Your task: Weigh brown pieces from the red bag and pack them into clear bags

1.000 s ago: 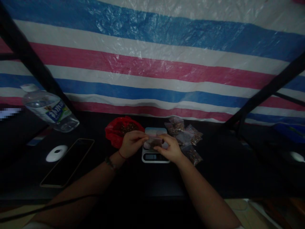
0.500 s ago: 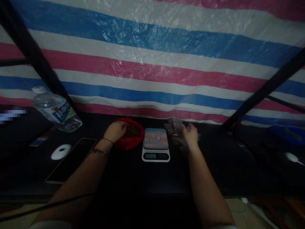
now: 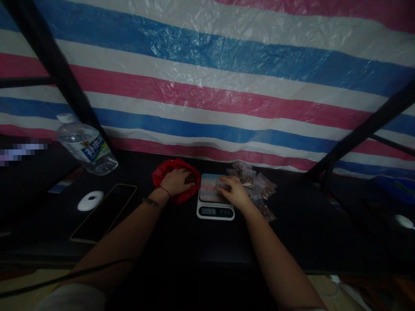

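Observation:
My left hand (image 3: 177, 181) rests over the mouth of a red plastic bag (image 3: 183, 198), fingers and thumb apart against the brown loose bits (image 3: 190, 178) inside. My right hand (image 3: 235, 192) is above the right side of a white digital kitchen scale (image 3: 209, 194). Its thumb and fingers close around a small clear object (image 3: 219, 185) on the plate, partly hidden and too dim to name exactly. Several small clear zip bags (image 3: 248, 177) holding brown bits lie just right of the scale, some behind my right hand and forearm.
A phone (image 3: 103, 214) and a white oval object (image 3: 90, 201) lie at the left. Behind them a clear plastic bottle (image 3: 87, 149) stands tilted in view. Black frame bars (image 3: 61, 73) flank a striped plastic sheet (image 3: 207, 95) behind the black table (image 3: 194, 246).
My right hand has moved left from the zip bags to the scale and the clear object on it. My left hand has shifted slightly right over the red bag. The view has shifted a little.

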{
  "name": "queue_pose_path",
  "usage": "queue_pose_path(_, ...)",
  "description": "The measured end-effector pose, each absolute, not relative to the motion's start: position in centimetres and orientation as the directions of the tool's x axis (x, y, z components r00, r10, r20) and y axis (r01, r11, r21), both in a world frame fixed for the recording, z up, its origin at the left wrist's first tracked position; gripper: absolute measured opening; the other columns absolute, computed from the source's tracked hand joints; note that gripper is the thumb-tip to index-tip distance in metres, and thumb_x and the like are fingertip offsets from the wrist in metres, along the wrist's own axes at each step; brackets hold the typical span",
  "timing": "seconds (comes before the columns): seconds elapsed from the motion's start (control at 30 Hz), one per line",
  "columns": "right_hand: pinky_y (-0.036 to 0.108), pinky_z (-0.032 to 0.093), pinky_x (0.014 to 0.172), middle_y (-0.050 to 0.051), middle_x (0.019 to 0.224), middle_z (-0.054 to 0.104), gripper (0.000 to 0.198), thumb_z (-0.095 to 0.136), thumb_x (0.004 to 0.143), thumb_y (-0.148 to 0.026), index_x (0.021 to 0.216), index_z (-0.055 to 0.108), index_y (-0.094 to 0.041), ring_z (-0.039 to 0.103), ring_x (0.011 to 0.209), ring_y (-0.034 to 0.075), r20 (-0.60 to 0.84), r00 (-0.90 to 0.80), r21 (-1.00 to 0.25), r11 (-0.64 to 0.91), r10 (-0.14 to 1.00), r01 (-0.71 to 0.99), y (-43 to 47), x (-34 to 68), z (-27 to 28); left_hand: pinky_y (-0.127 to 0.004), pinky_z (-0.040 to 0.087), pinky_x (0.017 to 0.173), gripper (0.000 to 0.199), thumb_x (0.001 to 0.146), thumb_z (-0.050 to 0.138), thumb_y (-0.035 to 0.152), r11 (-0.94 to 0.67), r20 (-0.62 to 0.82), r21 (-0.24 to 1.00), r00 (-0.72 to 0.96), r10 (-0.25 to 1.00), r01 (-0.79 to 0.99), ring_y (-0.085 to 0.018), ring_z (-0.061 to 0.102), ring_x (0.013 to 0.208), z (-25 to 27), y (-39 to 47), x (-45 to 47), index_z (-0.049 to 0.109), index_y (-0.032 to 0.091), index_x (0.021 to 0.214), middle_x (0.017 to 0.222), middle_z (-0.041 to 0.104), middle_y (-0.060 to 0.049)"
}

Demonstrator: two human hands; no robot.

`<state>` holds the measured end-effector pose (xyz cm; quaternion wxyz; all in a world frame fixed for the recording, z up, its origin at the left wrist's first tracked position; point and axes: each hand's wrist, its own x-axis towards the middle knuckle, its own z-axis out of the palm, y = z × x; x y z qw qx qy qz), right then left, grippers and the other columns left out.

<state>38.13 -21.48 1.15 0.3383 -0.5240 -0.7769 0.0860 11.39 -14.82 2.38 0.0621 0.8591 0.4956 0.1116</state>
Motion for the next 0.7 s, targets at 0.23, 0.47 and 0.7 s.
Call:
queue_pose_path(0.23, 0.044, 0.045, 0.095, 0.009, 0.107, 0.066, 0.035, 0.065, 0.077, -0.025, 0.112, 0.064, -0.02, 0.057, 0.105, 0.024, 0.456, -0.203, -0.499, 0.438, 0.867, 0.748, -21.6, 38.0, 1.3, -0.035, 0.043, 0.097, 0.029, 0.086, 0.051, 0.036, -0.544, 0.139, 0.257, 0.526, 0.839, 0.799, -0.023, 0.059, 0.106, 2.0, -13.8, 11.4, 0.07, 0.021, 0.101, 0.113, 0.065, -0.009)
queue_pose_path(0.47, 0.039, 0.051, 0.09, 0.009, 0.114, 0.06, 0.041, 0.061, 0.076, -0.02, 0.117, 0.059, -0.022, 0.058, 0.106, 0.022, 0.488, -0.128, -0.613, 0.443, 0.864, 0.654, -21.7, 37.7, 1.1, -0.035, 0.044, 0.094, 0.03, 0.083, 0.056, 0.038, -0.568, 0.221, 0.28, 0.524, 0.823, 0.774, -0.024, 0.061, 0.1, 2.1, -13.6, 9.8, 0.07, 0.016, 0.097, 0.104, 0.068, -0.01)
queue_pose_path(0.7, 0.034, 0.051, 0.083, 0.007, 0.106, 0.065, 0.038, 0.064, 0.074, -0.019, 0.112, 0.06, -0.02, 0.061, 0.096, 0.019, 0.396, -0.23, -0.606, 0.441, 0.889, 0.662, -20.5, 32.7, 3.7, -0.035, 0.044, 0.092, 0.038, 0.077, 0.061, 0.049, -0.528, 0.139, 0.269, 0.51, 0.849, 0.806, -0.026, 0.062, 0.099, 2.1, -14.1, 9.8, 0.071, 0.018, 0.098, 0.103, 0.069, -0.011)
